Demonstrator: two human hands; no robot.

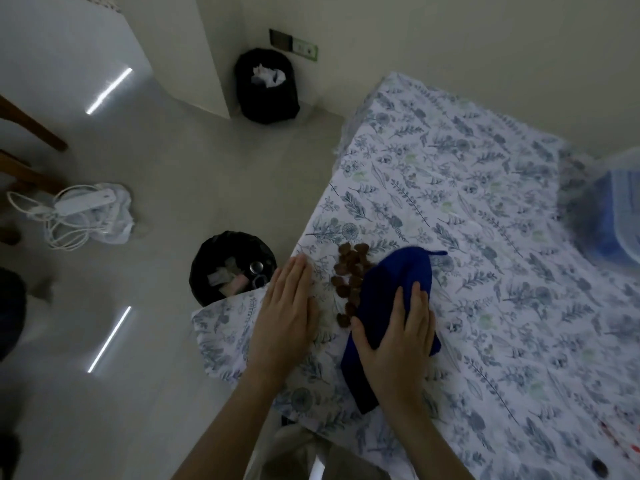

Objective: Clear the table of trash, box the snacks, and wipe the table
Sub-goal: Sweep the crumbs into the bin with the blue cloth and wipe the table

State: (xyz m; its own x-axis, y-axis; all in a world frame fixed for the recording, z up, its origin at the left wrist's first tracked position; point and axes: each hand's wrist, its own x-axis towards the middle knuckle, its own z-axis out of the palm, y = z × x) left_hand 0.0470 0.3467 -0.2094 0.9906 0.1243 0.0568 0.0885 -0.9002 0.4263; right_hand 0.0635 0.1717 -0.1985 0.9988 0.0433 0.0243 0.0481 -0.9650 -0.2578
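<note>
A blue cloth (398, 285) lies on the floral tablecloth (467, 202) near the table's left edge. My right hand (398, 334) presses flat on the cloth, fingers spread over it. Just left of the cloth sits a pile of several brown snack pieces (349, 275). My left hand (287, 310) rests flat on the tablecloth at the table's edge, fingers straight, left of the brown pieces. Below that edge on the floor stands a black-lined bin (232, 268) holding cans and wrappers.
A second black bin (266, 86) with crumpled paper stands by the far wall. A clear plastic box with a blue lid (620, 209) sits at the table's right edge. A white power strip with cords (83, 211) lies on the floor at left.
</note>
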